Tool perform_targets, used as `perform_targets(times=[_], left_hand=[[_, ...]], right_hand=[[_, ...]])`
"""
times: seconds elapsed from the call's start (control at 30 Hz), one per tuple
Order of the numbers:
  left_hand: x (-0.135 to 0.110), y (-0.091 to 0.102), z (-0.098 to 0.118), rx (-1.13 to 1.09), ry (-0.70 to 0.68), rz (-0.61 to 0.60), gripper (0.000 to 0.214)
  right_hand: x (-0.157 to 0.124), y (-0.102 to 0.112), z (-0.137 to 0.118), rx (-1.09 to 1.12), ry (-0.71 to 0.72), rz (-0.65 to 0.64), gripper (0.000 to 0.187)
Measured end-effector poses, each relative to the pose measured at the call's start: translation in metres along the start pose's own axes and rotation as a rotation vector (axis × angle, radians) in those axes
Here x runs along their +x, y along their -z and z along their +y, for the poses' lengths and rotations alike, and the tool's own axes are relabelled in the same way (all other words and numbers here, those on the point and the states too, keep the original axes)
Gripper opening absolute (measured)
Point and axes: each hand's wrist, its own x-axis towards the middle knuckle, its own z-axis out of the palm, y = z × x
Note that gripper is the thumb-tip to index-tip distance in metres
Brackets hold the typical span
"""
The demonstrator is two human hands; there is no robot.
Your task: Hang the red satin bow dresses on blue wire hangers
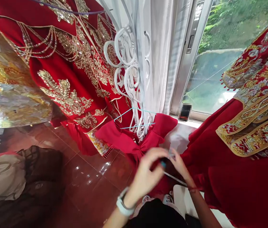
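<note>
In the head view, a red dress with a bow [138, 146] hangs on a light-blue wire hanger [123, 114], before a white scrolled metal stand [139, 57]. The left hand [146, 171], wearing a pale wristwatch [124, 205], is curved in front of this dress, its thumb apart from the fingers. The right hand [178, 162] is just beside, fingers bent; blurred, so I cannot tell whether either hand pinches something. A gold-embroidered red garment [255, 126] hangs to the right.

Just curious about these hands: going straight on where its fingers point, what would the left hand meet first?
The left hand would probably meet the right hand first; blur and unclear depth hide whether the two already touch.
</note>
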Motion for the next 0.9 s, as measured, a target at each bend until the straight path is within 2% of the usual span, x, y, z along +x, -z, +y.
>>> perform_targets(times=[0.03,0.07,0.1,0.13,0.17,0.2,0.27,0.37,0.47,0.67,0.73,0.9], left_hand=[[0.006,0.019,-0.008,0.069,0.026,0.154,0.024],[0.014,0.040,-0.018,0.176,0.065,0.358,0.026],[0.025,0.061,-0.029,0.298,0.098,0.556,0.035],[0.038,0.081,-0.041,0.431,0.129,0.703,0.045],[0.050,0.099,-0.053,0.559,0.167,0.771,0.055],[0.062,0.114,-0.065,0.659,0.196,0.772,0.065],[0.081,0.131,-0.085,0.783,0.254,0.680,0.072],[0.092,0.136,-0.103,0.846,0.309,0.570,0.050],[0.090,0.134,-0.110,0.891,0.300,0.532,0.038],[0.088,0.139,-0.110,0.971,0.292,0.416,0.050],[0.088,0.141,-0.110,0.957,0.297,0.404,0.052],[0.090,0.138,-0.110,0.957,0.325,0.434,0.054]], right_hand=[[0.011,0.006,-0.020,0.016,0.030,0.078,0.059],[0.023,0.011,-0.041,0.035,0.073,0.172,0.062],[0.034,0.016,-0.064,0.061,0.159,0.309,0.063],[0.045,0.020,-0.087,0.056,0.257,0.420,0.064],[0.055,0.022,-0.110,0.011,0.342,0.488,0.066],[0.064,0.023,-0.132,-0.058,0.393,0.530,0.066],[0.082,0.022,-0.167,-0.201,0.402,0.554,0.060],[0.102,0.017,-0.191,-0.329,0.354,0.503,0.042],[0.111,0.017,-0.191,-0.403,0.380,0.455,0.042],[0.109,0.029,-0.190,-0.572,0.368,0.380,0.044],[0.108,0.030,-0.194,-0.596,0.341,0.359,0.042],[0.106,0.026,-0.201,-0.634,0.280,0.405,0.034]])
